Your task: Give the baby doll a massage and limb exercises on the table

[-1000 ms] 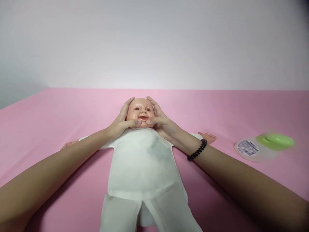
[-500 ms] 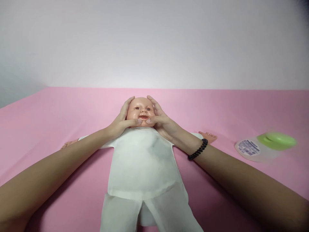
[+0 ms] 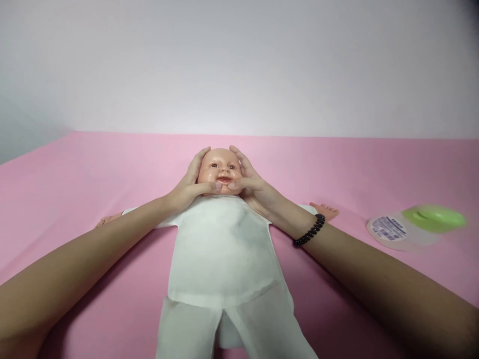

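Doll's head [image 3: 220, 169] cupped between both hands [image 3: 189, 188], thumbs at chin.

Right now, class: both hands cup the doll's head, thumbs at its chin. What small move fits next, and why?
Probably slide both thumbs outward along the cheeks: the left hand and right hand cradle the doll's head, thumb tips nearly meeting under its mouth.

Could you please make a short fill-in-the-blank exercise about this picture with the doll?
1. Both hands cup the doll's ____.
2. The doll lies on a ____ cloth.
3. A black bead bracelet is on the ____ wrist.
4. The container near the right arm has a ____ lid.

Missing words: head; pink; right; green
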{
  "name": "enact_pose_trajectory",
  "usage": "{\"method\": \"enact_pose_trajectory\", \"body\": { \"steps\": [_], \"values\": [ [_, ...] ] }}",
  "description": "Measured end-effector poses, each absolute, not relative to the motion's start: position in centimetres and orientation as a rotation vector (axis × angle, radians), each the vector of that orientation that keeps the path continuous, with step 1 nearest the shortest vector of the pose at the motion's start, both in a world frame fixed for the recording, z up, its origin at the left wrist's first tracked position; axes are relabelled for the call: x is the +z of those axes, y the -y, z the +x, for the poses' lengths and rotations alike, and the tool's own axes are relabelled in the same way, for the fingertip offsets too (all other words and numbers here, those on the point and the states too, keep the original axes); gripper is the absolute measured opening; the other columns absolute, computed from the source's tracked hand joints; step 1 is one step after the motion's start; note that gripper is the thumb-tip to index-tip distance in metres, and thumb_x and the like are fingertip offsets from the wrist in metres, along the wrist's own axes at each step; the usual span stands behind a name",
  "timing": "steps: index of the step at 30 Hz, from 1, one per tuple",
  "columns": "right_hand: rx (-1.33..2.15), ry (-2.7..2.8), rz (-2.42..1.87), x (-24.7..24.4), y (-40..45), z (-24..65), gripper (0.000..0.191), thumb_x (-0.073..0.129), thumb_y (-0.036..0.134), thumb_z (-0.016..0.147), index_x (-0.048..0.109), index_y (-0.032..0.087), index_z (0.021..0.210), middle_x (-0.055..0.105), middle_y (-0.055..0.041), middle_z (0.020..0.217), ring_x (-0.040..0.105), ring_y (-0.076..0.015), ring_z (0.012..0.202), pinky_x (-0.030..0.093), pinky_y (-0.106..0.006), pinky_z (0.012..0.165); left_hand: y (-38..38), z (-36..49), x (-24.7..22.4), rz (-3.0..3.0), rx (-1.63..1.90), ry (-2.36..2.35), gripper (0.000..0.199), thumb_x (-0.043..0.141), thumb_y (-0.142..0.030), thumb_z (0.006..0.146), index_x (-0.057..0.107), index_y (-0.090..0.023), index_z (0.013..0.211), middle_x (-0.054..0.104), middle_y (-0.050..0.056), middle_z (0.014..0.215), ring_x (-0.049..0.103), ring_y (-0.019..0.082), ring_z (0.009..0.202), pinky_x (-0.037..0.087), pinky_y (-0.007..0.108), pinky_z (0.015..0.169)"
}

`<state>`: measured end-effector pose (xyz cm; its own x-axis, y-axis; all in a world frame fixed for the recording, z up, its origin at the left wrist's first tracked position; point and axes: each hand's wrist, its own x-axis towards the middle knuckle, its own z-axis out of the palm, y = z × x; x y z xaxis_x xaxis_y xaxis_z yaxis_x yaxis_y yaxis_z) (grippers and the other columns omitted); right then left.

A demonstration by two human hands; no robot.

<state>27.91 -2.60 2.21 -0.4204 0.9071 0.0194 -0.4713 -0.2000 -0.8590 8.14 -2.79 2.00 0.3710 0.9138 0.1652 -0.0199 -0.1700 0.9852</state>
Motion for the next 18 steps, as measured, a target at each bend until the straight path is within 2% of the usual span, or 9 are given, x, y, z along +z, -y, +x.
{"method": "enact_pose_trajectory", "body": {
  "steps": [5,13,18],
  "values": [
    [1.793,1.044,-0.633,2.14,2.53,28.01,0.109,0.081,0.005,0.062,0.039,0.047,0.154,0.05,-0.0013,0.154,0.063,-0.0262,0.132,0.059,-0.045,0.109,2.72,8.14,2.0,1.503,1.032,-0.847,0.104,0.082,-0.036,0.08,0.02,-0.033,0.164,0.03,0.012,0.169,0.044,0.039,0.149,0.038,0.059,0.124],
    [1.785,1.058,-0.633,2.18,2.56,27.96,0.111,0.081,0.007,0.063,0.037,0.048,0.156,0.055,-0.0013,0.148,0.064,-0.0261,0.13,0.059,-0.047,0.109,2.61,8.17,1.77,1.518,1.051,-0.818,0.097,0.081,-0.035,0.081,0.026,-0.035,0.161,0.034,0.01,0.166,0.046,0.038,0.148,0.041,0.06,0.122],
    [1.786,1.046,-0.609,2.1,2.53,27.96,0.109,0.08,0.005,0.063,0.038,0.046,0.155,0.054,-0.0014,0.148,0.066,-0.025,0.127,0.061,-0.044,0.106,2.71,8.13,1.82,1.533,1.048,-0.843,0.098,0.081,-0.037,0.082,0.024,-0.033,0.161,0.032,0.01,0.167,0.044,0.037,0.149,0.041,0.058,0.123]
  ]
}}
